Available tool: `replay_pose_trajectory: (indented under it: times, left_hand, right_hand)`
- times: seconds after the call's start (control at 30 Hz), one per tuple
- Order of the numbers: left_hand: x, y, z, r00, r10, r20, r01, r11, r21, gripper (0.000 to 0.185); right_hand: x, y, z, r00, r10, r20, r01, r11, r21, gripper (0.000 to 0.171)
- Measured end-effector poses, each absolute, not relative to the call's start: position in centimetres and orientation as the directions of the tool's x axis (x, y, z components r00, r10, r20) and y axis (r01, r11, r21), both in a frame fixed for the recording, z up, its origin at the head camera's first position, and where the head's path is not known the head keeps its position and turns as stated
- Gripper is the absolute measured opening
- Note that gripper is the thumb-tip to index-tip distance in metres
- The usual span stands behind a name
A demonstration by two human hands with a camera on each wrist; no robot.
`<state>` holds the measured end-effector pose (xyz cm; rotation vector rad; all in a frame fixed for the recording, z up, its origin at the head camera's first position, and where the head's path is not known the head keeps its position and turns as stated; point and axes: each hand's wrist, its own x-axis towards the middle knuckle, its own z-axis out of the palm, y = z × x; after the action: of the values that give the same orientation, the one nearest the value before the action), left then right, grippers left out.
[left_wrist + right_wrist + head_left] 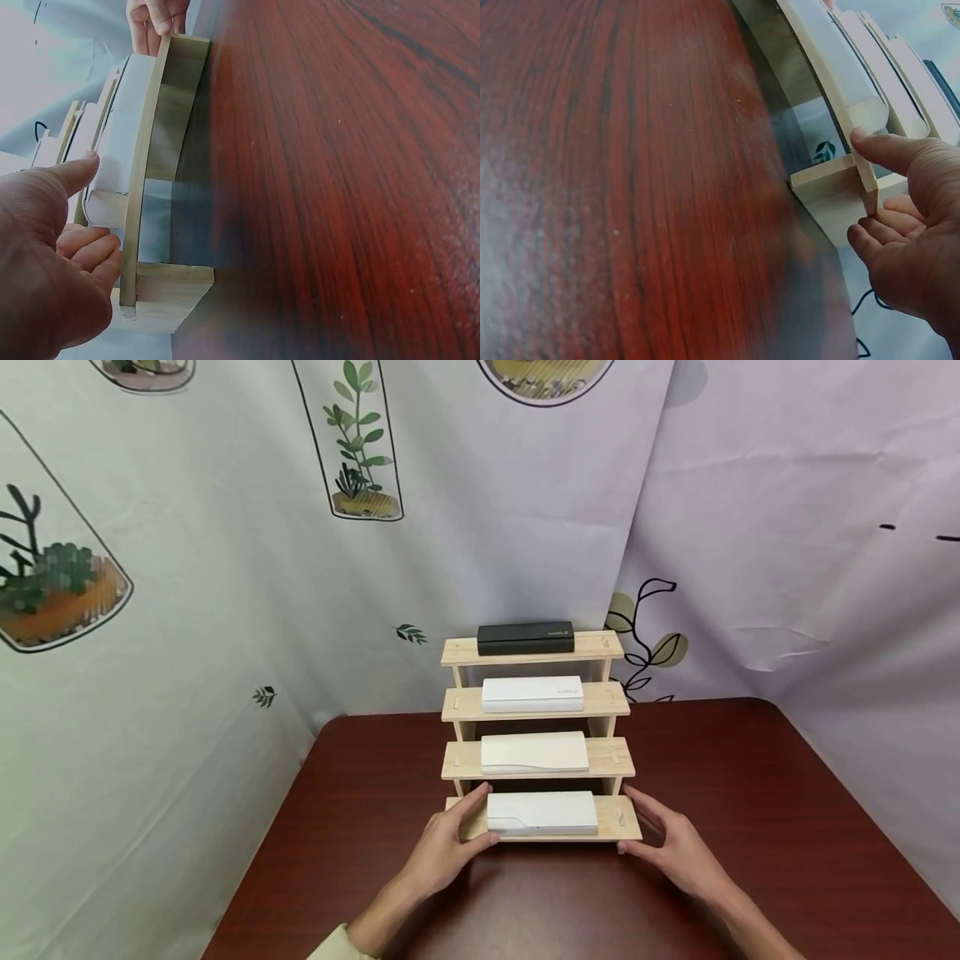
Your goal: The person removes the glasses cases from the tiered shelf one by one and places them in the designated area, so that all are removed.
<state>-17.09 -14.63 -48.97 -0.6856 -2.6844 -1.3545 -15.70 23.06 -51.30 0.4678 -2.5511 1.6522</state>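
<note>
A light wooden rack with four stepped shelves stands on the table, its lowest shelf (468, 827) at the front. On that shelf lies a white case (542, 810), shaped like a glasses case. My left hand (441, 852) holds the case's left end, thumb at the front corner and index finger at the back corner. At the shelf's other end, my right hand (682, 852) grips the wood, its thumb on the front edge. In the right wrist view the thumb (881, 150) touches that edge while the other fingers (889, 229) bend beside the shelf's end.
Higher on the rack lie a cream case (534, 752), another white case (532, 694) and, on top, a black case (525, 638). The rack stands on a dark red wooden table (360, 793). Behind it hangs a pale cloth (510, 543) printed with plants.
</note>
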Motion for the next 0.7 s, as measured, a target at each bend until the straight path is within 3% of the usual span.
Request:
replay_pose_trajectory:
  times: [0.7]
  left_hand:
    - [-17.56,-14.18,-49.36,-0.885,0.370,0.283,0.442,0.479,0.758,0.072]
  right_hand:
    - [-16.10,23.08,-51.49,-0.946,-0.220,0.239,-0.303,0.336,-0.892,0.083]
